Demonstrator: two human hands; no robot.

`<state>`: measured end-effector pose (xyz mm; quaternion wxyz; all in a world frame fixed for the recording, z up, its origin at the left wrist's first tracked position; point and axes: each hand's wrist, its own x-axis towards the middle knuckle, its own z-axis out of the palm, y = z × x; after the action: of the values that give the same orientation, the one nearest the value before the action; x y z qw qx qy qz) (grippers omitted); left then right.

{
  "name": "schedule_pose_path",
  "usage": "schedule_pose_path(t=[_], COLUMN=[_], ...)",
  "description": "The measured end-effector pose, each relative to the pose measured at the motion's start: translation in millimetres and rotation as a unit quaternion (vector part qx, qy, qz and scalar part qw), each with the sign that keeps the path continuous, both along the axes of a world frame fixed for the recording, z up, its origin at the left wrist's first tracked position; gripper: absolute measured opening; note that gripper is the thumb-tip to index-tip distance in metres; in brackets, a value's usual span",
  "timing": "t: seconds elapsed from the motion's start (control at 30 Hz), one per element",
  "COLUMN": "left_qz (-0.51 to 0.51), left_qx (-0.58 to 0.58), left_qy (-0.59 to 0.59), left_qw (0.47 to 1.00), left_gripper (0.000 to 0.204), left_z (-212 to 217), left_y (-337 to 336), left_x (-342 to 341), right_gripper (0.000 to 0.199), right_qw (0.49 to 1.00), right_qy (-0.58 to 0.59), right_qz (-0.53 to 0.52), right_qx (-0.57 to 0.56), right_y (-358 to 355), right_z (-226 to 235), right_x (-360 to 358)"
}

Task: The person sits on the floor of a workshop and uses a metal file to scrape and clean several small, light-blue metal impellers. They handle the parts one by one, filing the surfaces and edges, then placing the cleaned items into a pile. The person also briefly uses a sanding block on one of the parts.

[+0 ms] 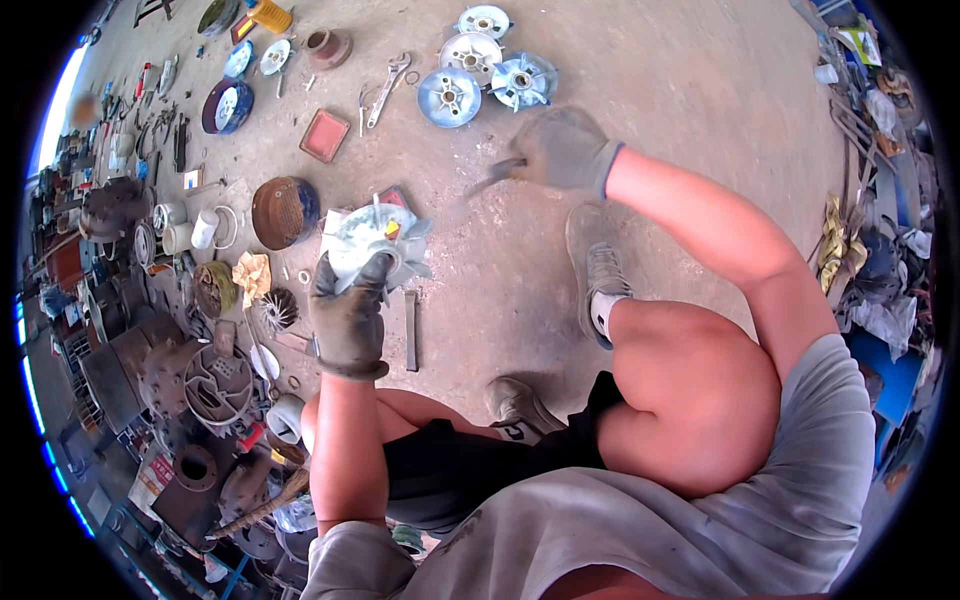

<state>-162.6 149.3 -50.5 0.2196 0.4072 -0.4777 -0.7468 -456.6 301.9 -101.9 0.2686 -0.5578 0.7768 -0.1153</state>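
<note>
My left hand (350, 315), in a dark work glove, grips a pale grey finned fan wheel (372, 246) by its hub, holding it up over the floor. A small yellow mark shows near the hub. Out to the right, my gloved right hand (565, 150) is closed, with a thin dark tool (490, 177) sticking out to its left. Motion smears that tool, so its exact kind cannot be told. Below the fan wheel a flat metal bar (411, 330) lies on the floor. A reddish square tray (325, 135) sits farther off.
Several finned wheels, among them a blue one (449, 97), lie beyond my hands near an adjustable wrench (388, 90). A rusty round pan (285, 213) stands to the left. Machine parts and tools crowd the left side; scrap and bags (885, 325) line the right.
</note>
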Motion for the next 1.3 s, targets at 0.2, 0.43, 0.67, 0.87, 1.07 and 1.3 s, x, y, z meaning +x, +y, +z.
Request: schedule_pose_path(t=[0.2,0.43,0.67,0.87,1.07,1.3], left_qz=[-0.092,-0.109,-0.122,-0.075,-0.079,-0.075], left_qx=[-0.131,-0.127,-0.024,0.023,-0.129,-0.087], left_qy=[-0.141,-0.147,-0.032,-0.032,-0.132,-0.103], left_qw=[0.977,0.975,0.992,0.996,0.98,0.988], left_gripper=[0.038,0.036,0.047,0.05,0.038,0.042], left_z=[2.0,3.0,1.1,-11.7,8.8,-11.2], left_y=[-4.2,2.2,5.8,5.8,0.1,-2.8], left_x=[5.7,8.2,4.2,5.4,-10.1,-7.7], right_gripper=[0.044,0.048,0.059,0.05,0.04,0.044], right_qw=[0.997,0.997,0.987,0.985,0.998,0.994], right_qy=[-0.001,-0.063,-0.128,-0.049,0.023,0.007], right_qz=[0.005,0.024,0.082,0.114,-0.01,0.043], right_qx=[-0.077,-0.042,-0.058,-0.123,-0.06,-0.098], right_y=[9.4,5.7,3.5,-0.1,25.0,0.5], right_z=[12.2,12.3,1.6,-12.7,-25.7,-7.1], right_x=[15.6,35.1,30.2,18.7,-25.5,22.6])
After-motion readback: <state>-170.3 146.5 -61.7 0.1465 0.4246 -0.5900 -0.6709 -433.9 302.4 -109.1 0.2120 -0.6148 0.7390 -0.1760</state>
